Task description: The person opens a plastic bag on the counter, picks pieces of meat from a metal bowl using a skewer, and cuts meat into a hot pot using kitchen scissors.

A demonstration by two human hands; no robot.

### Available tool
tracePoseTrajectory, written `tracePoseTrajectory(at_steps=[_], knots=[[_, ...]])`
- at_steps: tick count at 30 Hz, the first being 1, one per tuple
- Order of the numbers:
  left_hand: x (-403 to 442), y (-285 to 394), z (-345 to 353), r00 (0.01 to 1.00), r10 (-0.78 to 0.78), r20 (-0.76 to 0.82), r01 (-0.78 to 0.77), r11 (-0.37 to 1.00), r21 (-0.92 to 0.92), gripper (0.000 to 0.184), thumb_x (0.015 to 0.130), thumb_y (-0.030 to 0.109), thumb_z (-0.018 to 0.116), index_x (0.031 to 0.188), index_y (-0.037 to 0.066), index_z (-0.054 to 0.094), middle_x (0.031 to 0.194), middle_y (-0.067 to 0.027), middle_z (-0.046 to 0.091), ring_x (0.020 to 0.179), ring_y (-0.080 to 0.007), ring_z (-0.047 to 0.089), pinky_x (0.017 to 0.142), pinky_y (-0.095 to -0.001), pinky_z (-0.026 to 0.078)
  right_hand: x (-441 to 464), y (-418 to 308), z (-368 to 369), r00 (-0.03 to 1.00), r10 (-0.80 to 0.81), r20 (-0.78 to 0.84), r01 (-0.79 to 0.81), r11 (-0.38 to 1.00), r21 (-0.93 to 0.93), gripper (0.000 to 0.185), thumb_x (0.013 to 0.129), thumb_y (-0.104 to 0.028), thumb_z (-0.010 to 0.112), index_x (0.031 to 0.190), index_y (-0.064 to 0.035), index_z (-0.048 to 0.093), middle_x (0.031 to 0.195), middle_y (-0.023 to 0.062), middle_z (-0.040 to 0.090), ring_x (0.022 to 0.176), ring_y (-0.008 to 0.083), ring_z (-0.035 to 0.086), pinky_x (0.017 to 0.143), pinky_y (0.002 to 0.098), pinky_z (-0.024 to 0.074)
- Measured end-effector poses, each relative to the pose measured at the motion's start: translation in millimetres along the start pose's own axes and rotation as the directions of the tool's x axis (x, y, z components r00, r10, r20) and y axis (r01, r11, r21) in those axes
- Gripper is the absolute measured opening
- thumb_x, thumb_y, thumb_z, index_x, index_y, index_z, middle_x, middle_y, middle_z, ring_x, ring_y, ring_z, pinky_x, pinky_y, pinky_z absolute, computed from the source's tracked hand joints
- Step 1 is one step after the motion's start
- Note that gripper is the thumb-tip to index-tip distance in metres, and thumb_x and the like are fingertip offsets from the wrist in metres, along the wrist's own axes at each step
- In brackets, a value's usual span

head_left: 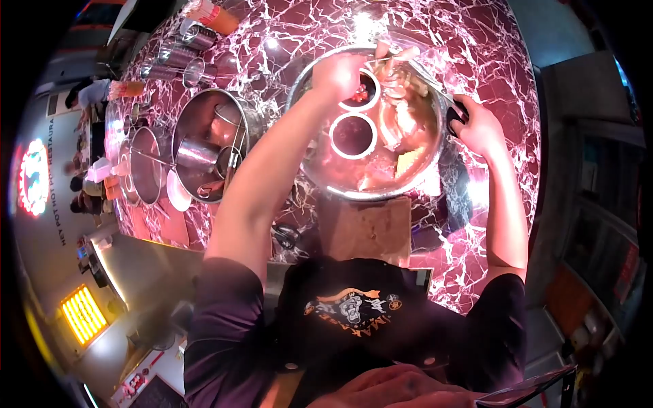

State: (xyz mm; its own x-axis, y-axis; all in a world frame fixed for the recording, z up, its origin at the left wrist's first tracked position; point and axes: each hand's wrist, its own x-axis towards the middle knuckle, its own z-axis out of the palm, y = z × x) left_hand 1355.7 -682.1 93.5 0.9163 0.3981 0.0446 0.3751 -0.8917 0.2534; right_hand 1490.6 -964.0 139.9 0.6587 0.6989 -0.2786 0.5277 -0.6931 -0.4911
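Evidently the largest thing around is the dark red marbled countertop (469,41), its white veins lit pink. On it, straight ahead of the person, sits a wide round metal basin (381,195) holding brownish liquid, with pale and brown chunks of food (394,129) gathered mostly on its right side. To the basin's left stands a deep steel pot (256,124) with metal ladles inside, and beyond that a smaller pot. A flat brown board (365,228) lies just below the basin, on the person's side. The left hand (337,76) is over the basin's upper left part, beside the farther of two white-rimmed round bowls; glare washes it out, so I cannot tell whether its fingers pinch anything. The right hand (480,129) is at the basin's right edge, its fingers curled around a black-handled tool (453,117). Both bowls are inside the basin: the nearer bowl (352,136) holds dark liquid, while the farther bowl (360,90) has red bits in it
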Motion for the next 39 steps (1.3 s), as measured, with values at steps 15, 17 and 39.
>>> tracePoseTrajectory(at_steps=[15,17,39], knots=[[-44,-8,68,0.837,-0.544,-0.055,0.293,0.532,-0.794,0.018,0.093,0.016,0.057,0.094,0.002,0.068,0.074,-0.0036,0.064,0.064,-0.0101,0.057,0.056,-0.0264,0.044,28,-20,44,0.994,-0.013,0.106,0.012,1.000,0.007,0.058,0.078,-0.033,0.065,0.130,-0.0136,0.049,0.114,0.0179,0.063,0.105,0.0331,0.061,0.089,0.0427,0.0481],[-56,8,72,0.730,-0.664,0.159,0.313,0.119,-0.942,0.020,0.094,0.013,0.054,0.098,-0.001,0.067,0.089,-0.0064,0.068,0.080,-0.0143,0.060,0.074,-0.0271,0.046,21,-31,34,0.997,-0.004,0.078,0.013,0.994,-0.108,0.058,0.078,-0.032,0.066,0.130,-0.0142,0.050,0.114,0.0177,0.063,0.105,0.0334,0.061,0.089,0.0434,0.0482],[4,19,59,0.811,-0.511,0.285,0.579,0.770,-0.269,0.031,0.083,0.018,0.053,0.108,0.010,0.067,0.110,-0.0170,0.065,0.107,-0.0326,0.061,0.088,-0.0415,0.048,106,-70,-14,0.935,-0.039,0.354,0.249,0.781,-0.573,0.035,0.076,-0.014,0.059,0.108,-0.0022,0.065,0.105,0.0212,0.067,0.099,0.0346,0.065,0.083,0.0428,0.0532]])
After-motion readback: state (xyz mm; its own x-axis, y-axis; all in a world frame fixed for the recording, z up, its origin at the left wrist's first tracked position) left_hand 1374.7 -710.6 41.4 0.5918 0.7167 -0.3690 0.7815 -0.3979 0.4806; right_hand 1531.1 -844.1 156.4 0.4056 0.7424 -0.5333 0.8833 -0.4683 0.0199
